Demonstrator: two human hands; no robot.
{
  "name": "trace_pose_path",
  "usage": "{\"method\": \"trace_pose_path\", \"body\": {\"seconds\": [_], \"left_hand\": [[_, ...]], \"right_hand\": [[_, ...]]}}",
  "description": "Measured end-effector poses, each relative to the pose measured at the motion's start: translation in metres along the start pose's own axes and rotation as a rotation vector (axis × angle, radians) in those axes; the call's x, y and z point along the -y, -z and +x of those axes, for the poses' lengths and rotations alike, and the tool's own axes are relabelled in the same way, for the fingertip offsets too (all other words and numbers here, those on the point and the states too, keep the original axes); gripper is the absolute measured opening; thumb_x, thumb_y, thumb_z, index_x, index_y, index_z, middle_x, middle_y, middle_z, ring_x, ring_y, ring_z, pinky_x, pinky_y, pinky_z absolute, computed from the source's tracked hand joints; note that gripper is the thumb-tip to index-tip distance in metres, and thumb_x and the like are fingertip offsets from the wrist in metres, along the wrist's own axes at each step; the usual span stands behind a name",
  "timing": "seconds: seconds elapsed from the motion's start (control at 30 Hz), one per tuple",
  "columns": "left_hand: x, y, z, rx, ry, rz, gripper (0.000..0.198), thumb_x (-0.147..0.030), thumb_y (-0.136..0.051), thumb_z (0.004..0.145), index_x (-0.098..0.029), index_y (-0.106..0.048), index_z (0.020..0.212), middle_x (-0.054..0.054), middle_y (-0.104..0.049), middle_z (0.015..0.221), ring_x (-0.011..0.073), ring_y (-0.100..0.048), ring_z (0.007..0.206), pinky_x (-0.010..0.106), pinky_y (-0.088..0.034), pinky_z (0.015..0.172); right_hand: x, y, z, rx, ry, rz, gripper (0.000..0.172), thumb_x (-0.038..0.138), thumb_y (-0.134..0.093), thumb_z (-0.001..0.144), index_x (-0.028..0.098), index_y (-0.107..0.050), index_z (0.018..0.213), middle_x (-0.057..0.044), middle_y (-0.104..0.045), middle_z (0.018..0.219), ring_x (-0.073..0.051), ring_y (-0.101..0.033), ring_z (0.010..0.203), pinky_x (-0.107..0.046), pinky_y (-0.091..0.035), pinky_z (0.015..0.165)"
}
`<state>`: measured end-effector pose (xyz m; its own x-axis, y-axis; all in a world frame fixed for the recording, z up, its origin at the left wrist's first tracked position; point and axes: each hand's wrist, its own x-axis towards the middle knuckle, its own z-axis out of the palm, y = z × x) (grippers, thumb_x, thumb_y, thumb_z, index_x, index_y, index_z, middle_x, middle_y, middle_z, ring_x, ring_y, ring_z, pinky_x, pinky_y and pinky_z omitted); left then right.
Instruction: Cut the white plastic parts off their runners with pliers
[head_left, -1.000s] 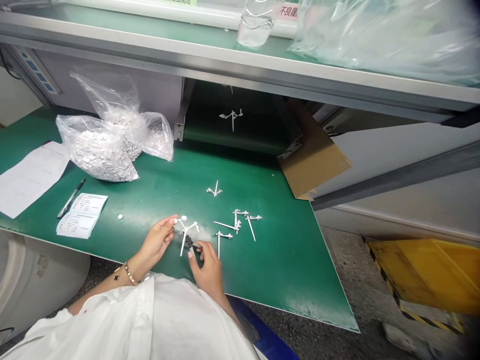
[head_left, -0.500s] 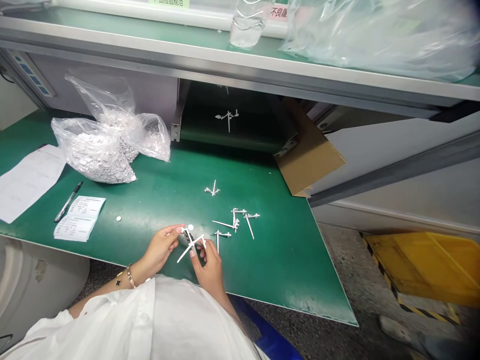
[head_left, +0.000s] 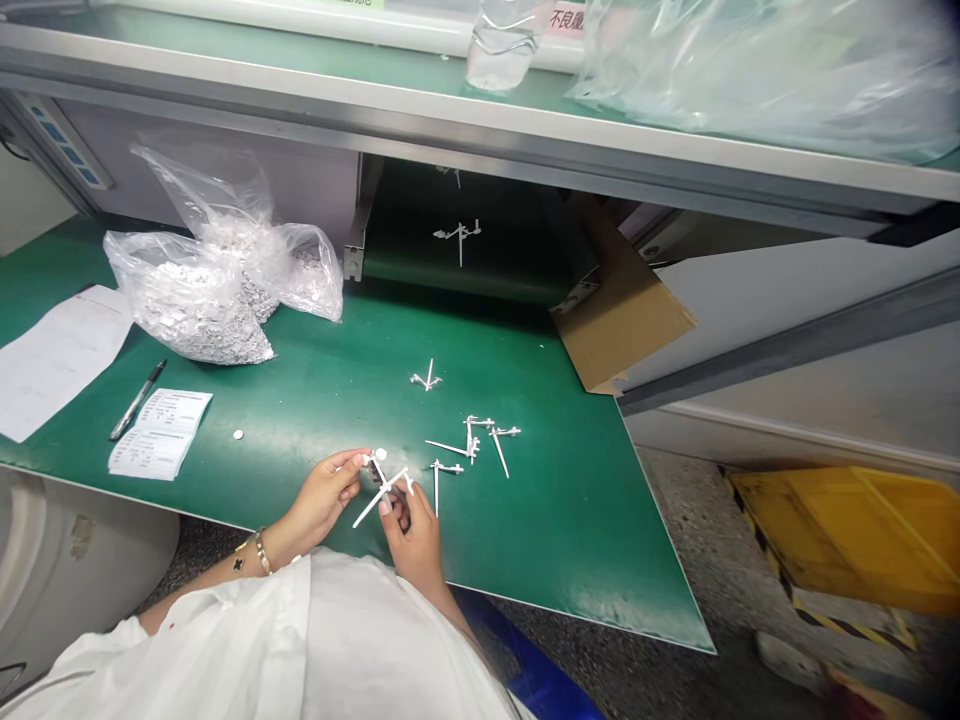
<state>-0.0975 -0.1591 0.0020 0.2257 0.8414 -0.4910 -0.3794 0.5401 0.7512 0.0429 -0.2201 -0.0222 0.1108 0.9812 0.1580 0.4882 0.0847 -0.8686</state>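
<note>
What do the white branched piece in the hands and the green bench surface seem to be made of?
The white branched piece looks like moulded plastic: matte, opaque, thin runner-like arms. The green bench surface looks like a vinyl or rubber mat with a soft sheen, though that stays uncertain.

At the left of the frame, two clear plastic bags (head_left: 191,305) packed with small pale parts slump on the green tabletop (head_left: 315,400), beside a sheet of paper (head_left: 60,360), a black pen (head_left: 137,400) and printed slips (head_left: 160,434). A piece of cardboard (head_left: 622,310) leans at the tabletop's far right edge. Along the top, a steel-edged shelf (head_left: 225,45) carries a clear plastic bottle (head_left: 501,50) and crumpled plastic sheeting (head_left: 765,70). A yellow tray (head_left: 847,540) sits on the speckled floor (head_left: 697,540) at lower right.
</note>
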Motion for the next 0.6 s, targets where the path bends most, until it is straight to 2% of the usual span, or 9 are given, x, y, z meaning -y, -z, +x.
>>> {"method": "trace_pose_path", "body": {"seconds": [0.2, 0.4, 0.5, 0.6], "left_hand": [[0.002, -0.001, 0.000, 0.011, 0.018, -0.027, 0.042, -0.043, -0.075, 0.065, -0.013, -0.069, 0.094, -0.001, -0.054, 0.070, 0.0001, -0.028, 0.046, 0.017, -0.022, 0.043], [0.001, 0.001, 0.002, -0.039, -0.028, 0.075, 0.043, -0.045, -0.074, 0.064, -0.013, -0.070, 0.092, -0.001, -0.054, 0.066, 0.0012, -0.029, 0.046, 0.018, -0.021, 0.043], [0.004, 0.005, 0.004, -0.061, -0.033, 0.135, 0.043, -0.046, -0.074, 0.064, -0.013, -0.070, 0.093, -0.002, -0.054, 0.063, 0.0020, -0.030, 0.046, 0.018, -0.021, 0.044], [0.010, 0.011, 0.007, -0.073, -0.016, 0.140, 0.044, -0.047, -0.074, 0.063, -0.014, -0.069, 0.093, 0.000, -0.058, 0.070, 0.0015, -0.030, 0.046, 0.019, -0.021, 0.043]], "right_hand": [[-0.001, 0.000, 0.000, 0.013, -0.013, 0.015, 0.021, 0.032, -0.047, 0.087, 0.018, -0.056, 0.099, -0.001, -0.053, 0.077, -0.011, -0.048, 0.061, -0.022, -0.040, 0.053], [-0.005, 0.003, 0.002, 0.019, 0.017, -0.052, 0.021, 0.031, -0.049, 0.087, 0.019, -0.059, 0.100, -0.001, -0.053, 0.075, -0.010, -0.048, 0.059, -0.022, -0.041, 0.055], [-0.008, 0.004, 0.003, 0.028, 0.031, -0.094, 0.022, 0.031, -0.050, 0.085, 0.020, -0.060, 0.101, -0.001, -0.055, 0.076, -0.011, -0.052, 0.063, -0.021, -0.042, 0.056], [-0.012, 0.004, 0.003, 0.026, 0.052, -0.171, 0.021, 0.032, -0.052, 0.084, 0.019, -0.062, 0.098, -0.001, -0.058, 0.076, -0.013, -0.056, 0.068, -0.022, -0.044, 0.060]]}}
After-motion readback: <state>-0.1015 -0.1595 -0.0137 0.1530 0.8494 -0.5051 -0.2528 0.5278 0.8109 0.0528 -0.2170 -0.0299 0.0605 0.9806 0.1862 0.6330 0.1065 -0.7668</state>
